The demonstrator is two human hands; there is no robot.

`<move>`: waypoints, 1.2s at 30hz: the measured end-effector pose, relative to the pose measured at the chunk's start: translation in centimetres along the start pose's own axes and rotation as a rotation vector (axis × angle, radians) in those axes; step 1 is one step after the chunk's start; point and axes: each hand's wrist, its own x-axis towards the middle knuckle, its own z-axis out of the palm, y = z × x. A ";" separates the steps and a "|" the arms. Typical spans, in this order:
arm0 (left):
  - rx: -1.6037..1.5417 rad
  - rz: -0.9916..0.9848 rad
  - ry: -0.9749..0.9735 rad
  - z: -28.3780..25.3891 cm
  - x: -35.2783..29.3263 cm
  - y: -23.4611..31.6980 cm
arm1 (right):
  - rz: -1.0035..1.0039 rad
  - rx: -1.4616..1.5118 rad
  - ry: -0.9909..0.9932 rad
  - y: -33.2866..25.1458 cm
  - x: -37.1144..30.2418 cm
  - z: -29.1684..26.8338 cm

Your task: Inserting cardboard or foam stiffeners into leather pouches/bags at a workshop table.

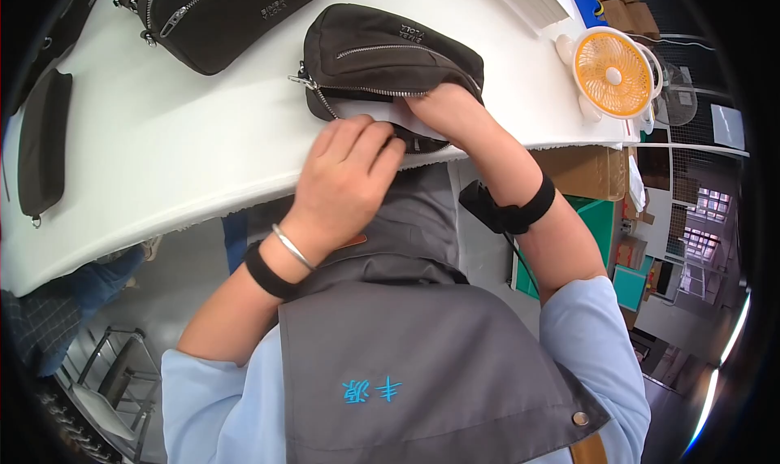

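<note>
A dark brown zippered bag lies at the table's near edge, its main zip undone and a pale inside showing. My left hand is closed on the near edge of the bag's opening, fingers curled over it. Through that opening goes my right hand, its fingers hidden inside the bag, so what they touch cannot be seen. A silver zip pull hangs at the bag's left end, beside a second, closed zip on the upper panel.
Another dark bag stands at the far left, and a long narrow dark piece lies near the left side of the white table. An orange and white fan sits at the right, with a stack of pale sheets behind it.
</note>
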 end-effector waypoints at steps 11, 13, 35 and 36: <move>0.296 -0.029 -0.091 -1.5 0.3 -0.3 | -0.201 -0.061 0.348 -0.4 -0.3 1.6; 0.324 -0.022 -0.122 -1.7 0.3 0.0 | -0.250 -0.197 0.189 -0.9 -0.6 0.8; 0.242 0.186 -0.217 -1.7 1.9 -1.7 | -0.049 0.134 0.390 -2.1 0.6 0.6; 0.213 0.210 -0.238 -1.8 2.0 -1.9 | -0.050 0.136 0.394 -2.3 0.8 0.5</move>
